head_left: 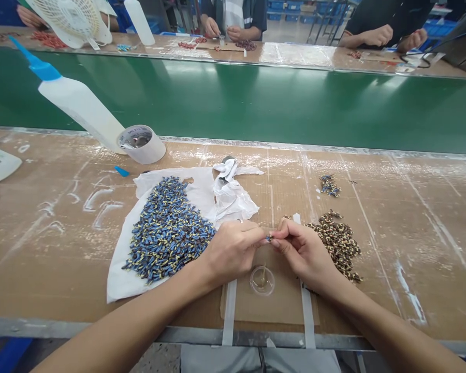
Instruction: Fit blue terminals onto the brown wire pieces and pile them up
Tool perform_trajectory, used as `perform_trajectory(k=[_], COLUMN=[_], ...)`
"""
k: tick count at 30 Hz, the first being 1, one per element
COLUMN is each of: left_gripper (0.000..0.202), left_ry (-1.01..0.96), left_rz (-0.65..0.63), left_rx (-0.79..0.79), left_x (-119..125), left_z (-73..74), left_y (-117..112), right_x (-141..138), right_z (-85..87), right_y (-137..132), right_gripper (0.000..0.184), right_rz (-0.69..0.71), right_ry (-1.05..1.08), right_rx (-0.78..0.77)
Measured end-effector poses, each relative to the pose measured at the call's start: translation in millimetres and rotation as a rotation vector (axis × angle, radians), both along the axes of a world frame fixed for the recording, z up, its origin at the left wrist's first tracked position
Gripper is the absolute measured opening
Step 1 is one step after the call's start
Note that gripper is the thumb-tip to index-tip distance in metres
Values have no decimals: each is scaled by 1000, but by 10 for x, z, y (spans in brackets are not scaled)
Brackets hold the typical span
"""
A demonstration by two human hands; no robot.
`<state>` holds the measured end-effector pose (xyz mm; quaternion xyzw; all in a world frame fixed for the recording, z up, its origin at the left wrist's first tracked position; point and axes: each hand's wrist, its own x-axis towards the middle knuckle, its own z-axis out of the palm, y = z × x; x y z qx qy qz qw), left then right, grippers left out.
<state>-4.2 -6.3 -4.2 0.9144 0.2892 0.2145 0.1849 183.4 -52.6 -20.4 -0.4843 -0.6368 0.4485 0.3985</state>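
My left hand [233,248] and my right hand [303,251] meet fingertip to fingertip above a taped cardboard pad [272,303]. Together they pinch one tiny blue and dark part [269,238]. Just below the hands sits a small clear dish [262,280] with a thin stick standing in it. A big heap of blue and yellow parts [166,230] lies on a white plastic bag [118,280] to the left of my left hand. To the right of my right hand lies a heap of brown parts [337,241].
A few blue parts [329,185] lie further back right. A white squeeze bottle with a blue nozzle [73,101] leans in a tape roll [142,144]. A green conveyor belt [275,98] runs behind the bench. Other people's hands [376,36] work across it, near a white fan [75,20].
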Motion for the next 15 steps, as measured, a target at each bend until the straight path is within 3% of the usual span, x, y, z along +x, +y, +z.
perform_trajectory(k=[10, 15], left_gripper=[23, 21], left_ry=[-61, -88], left_rz=[-1, -12], left_rx=[-44, -49], left_x=[-4, -18], left_z=[27, 46], left_y=[-11, 37], right_x=[-23, -19], right_z=[61, 145], right_y=[21, 45], right_gripper=[19, 13], right_rz=[-18, -2], right_ry=[-34, 40], right_rx=[46, -7])
